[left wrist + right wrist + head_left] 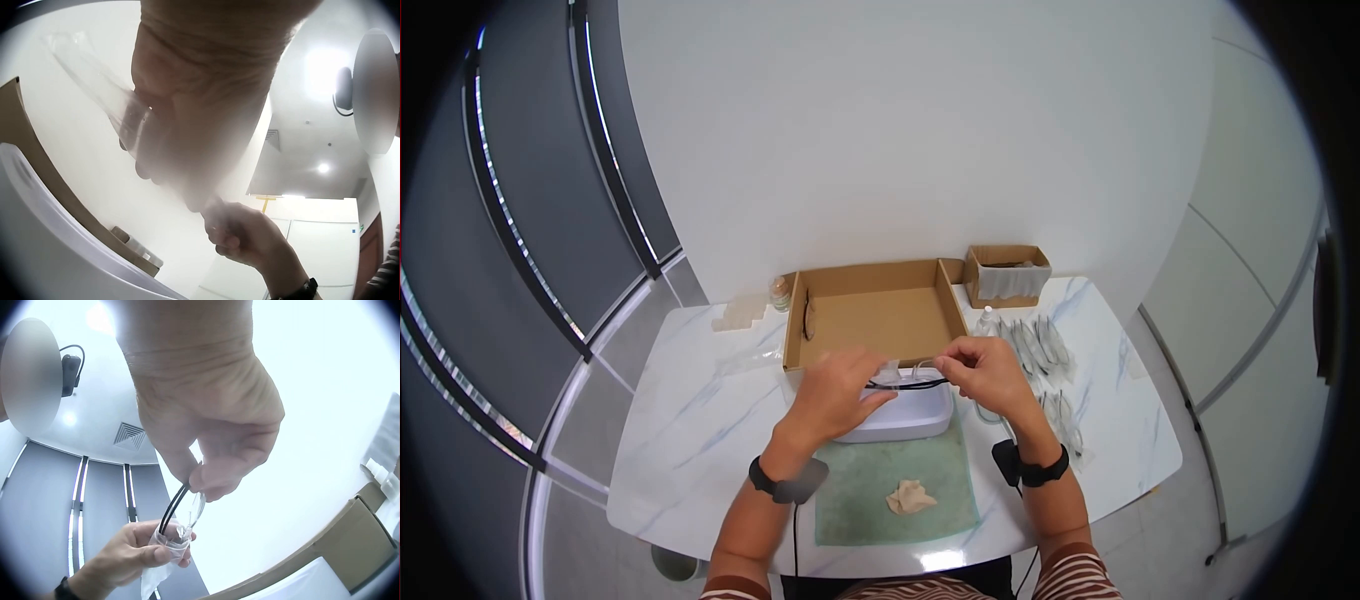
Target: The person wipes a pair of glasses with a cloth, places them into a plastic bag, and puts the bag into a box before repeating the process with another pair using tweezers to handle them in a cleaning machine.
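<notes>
Dark-rimmed glasses [173, 509] are partly inside a clear plastic sleeve [178, 549]. In the right wrist view, my left hand [835, 393] grips the sleeve around the glasses. My right hand [985, 373] pinches the end of the glasses that sticks out, between thumb and fingers. Both hands are held above a white basin [905, 415]. The left wrist view shows the clear sleeve [94, 81] extending past my left hand, with my right hand [247, 237] beyond it.
A shallow cardboard box [880, 310] holds another pair of glasses at its left side. Behind right stands a small carton [1008, 285]; several bagged glasses [1040, 345] lie at the right beside a bottle [987, 322]. A crumpled beige cloth [911, 497] rests on a green mat [860, 480].
</notes>
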{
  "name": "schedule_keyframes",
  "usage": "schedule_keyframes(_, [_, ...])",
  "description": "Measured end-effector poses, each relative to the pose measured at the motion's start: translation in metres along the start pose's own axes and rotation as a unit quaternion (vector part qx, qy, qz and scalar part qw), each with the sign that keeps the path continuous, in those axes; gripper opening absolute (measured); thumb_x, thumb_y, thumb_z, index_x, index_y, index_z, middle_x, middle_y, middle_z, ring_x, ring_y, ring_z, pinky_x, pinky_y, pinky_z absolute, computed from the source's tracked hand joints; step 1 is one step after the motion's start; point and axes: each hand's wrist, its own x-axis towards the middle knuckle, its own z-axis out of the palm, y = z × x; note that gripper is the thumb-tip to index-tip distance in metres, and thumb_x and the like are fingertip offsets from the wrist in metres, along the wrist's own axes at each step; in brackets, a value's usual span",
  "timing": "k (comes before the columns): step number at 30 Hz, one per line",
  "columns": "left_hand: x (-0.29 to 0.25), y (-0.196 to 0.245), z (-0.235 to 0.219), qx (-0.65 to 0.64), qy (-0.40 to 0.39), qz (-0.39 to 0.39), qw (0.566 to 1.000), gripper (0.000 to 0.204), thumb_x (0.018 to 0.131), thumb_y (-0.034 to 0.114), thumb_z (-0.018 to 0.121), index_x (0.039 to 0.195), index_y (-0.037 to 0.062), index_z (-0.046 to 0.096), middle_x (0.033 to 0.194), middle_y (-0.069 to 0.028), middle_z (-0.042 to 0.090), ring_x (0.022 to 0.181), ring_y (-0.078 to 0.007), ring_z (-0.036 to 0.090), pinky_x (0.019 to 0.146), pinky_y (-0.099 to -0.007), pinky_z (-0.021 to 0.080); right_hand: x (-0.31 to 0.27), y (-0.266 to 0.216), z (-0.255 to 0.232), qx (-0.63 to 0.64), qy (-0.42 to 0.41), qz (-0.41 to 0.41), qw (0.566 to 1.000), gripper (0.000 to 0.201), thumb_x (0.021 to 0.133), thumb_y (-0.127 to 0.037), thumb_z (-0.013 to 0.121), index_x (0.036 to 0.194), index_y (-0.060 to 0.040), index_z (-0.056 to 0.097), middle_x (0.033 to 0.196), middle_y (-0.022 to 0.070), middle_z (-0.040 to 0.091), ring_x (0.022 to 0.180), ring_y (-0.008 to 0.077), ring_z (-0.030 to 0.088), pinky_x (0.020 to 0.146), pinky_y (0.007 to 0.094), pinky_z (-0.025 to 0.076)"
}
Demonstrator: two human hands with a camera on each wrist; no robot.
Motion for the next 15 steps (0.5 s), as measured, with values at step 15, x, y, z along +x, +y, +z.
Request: schedule_keyframes(15, [-0.007, 0.054, 0.026, -0.256, 0.034, -0.16, 0.953, 0.03, 0.092, 0.016, 0.074, 0.114, -0.0018, 0.064, 0.094, -0.0086, 0.07, 0.084, -0.0179, 0.068, 0.079, -0.0299, 0.055, -0.01, -0.012, -0.002, 0.003, 0.043, -0.137, 0.99, 0.018, 0.091, -0.014, 0.076, 0.089, 0.003, 0.074, 0.07, 0.0024, 0.069, 0.063, 0.0049, 0.058, 0.057, 0.024, 0.047])
